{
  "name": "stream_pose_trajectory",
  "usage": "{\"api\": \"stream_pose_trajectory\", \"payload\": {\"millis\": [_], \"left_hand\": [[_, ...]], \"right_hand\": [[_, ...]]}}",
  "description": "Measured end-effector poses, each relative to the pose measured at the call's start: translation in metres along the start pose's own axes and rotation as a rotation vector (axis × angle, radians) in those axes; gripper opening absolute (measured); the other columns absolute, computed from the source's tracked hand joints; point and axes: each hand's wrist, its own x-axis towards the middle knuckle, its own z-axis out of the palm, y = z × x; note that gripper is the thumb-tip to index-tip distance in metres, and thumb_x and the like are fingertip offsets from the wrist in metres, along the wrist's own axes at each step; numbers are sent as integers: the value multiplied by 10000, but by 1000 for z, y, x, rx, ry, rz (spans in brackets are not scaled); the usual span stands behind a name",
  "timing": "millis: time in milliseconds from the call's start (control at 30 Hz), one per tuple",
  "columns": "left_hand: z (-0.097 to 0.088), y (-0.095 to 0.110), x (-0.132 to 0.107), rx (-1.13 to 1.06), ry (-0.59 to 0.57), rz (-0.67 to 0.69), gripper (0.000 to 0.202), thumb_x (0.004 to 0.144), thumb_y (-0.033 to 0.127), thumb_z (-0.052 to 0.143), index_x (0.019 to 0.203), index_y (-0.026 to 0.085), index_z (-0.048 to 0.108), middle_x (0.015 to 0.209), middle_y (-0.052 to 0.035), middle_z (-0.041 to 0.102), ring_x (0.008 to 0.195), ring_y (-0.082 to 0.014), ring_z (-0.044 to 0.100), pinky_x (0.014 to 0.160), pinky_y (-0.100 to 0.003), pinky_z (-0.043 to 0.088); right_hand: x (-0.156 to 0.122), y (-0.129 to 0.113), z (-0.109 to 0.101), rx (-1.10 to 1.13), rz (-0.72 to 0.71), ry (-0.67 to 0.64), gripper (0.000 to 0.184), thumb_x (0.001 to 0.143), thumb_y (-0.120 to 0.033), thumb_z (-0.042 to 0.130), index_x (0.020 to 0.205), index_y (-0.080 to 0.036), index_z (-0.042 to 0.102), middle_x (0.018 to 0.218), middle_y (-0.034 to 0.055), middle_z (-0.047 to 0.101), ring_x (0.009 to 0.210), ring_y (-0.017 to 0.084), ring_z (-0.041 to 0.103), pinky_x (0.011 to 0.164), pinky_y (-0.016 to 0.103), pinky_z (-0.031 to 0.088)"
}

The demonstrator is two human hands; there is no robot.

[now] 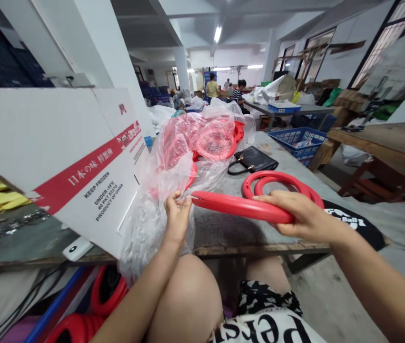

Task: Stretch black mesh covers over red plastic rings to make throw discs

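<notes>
My right hand (297, 212) is wrapped round one side of a red plastic ring (238, 205), which is held nearly edge-on above the table. My left hand (178, 214) is at the ring's left end, thumb and fingers pinched together; what lies between them is too small to make out. Behind the held ring, more red rings (284, 178) lie on the table. A clear plastic bag (173, 138) with several red rings in it is spread beyond my left hand.
A white printed carton panel (91, 162) stands at the left. A black handbag (255, 159) and a black printed cloth (355, 224) lie on the table (223, 238). Blue baskets (300, 138) stand beyond it. More red rings (77, 328) are below left. People (212, 88) are in the background.
</notes>
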Motion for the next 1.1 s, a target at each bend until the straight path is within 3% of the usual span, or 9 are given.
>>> {"api": "stream_pose_trajectory", "payload": {"millis": [67,133,167,267,400,567,767,933,1100], "left_hand": [[-6,11,-9,135,-94,324,644,893,703,578,1323,224,581,1417,-108,563,1342,-256,505,1166,-412,364],[-10,27,-22,233,-374,529,677,909,719,539,1369,225,578,1424,-116,587,1362,-281,505,1191,-434,335],[-12,37,-29,279,-517,561,653,900,693,584,1355,224,596,1366,-108,633,1302,-279,557,1155,-419,379],[-12,61,-49,370,-804,457,517,853,535,742,1246,210,660,1146,-67,720,1033,-228,672,945,-335,504],[-3,80,-59,364,-1006,289,485,803,490,791,1181,211,675,1077,-33,706,940,-202,656,861,-308,503],[13,101,-51,449,-1083,252,520,813,627,706,1080,181,690,1011,-48,688,886,-213,630,799,-322,474],[46,126,-46,633,-1286,221,474,778,568,749,1091,217,684,1035,-32,720,905,-228,646,737,-302,437],[59,95,-51,643,-1216,15,431,741,544,748,988,205,652,921,-12,702,823,-212,638,662,-283,417],[54,67,-52,542,-1157,-59,407,736,523,750,963,197,667,875,3,682,790,-184,607,670,-280,425]], "right_hand": [[3,3,-23,51,10,-27,465,891,-258,599,1354,-216,617,1091,73,731,946,215,687,854,303,546],[6,2,-42,86,-7,-65,413,880,-284,624,1284,-207,666,1102,69,746,955,215,699,863,289,553],[7,2,-48,102,-24,-87,390,878,-291,634,1254,-201,681,1085,68,753,941,210,704,854,281,555],[8,-1,-58,148,-80,-149,363,882,-298,652,1227,-187,683,1039,64,763,877,189,714,807,257,552],[4,-3,-50,193,-43,-222,376,878,-311,660,1231,-181,668,1020,61,764,847,184,713,771,258,541],[0,-5,-44,189,43,-267,392,866,-287,636,1240,-173,675,1001,58,757,853,182,697,784,263,512],[13,-21,-52,119,94,-443,362,790,-209,618,1141,-198,706,884,24,738,722,152,631,702,251,449],[15,-25,-27,74,262,-499,310,754,-258,681,1059,-199,684,817,6,703,671,160,612,640,256,409],[3,-19,-13,74,275,-428,361,870,-420,697,1160,-208,667,1007,61,711,849,211,667,737,293,467]]}}
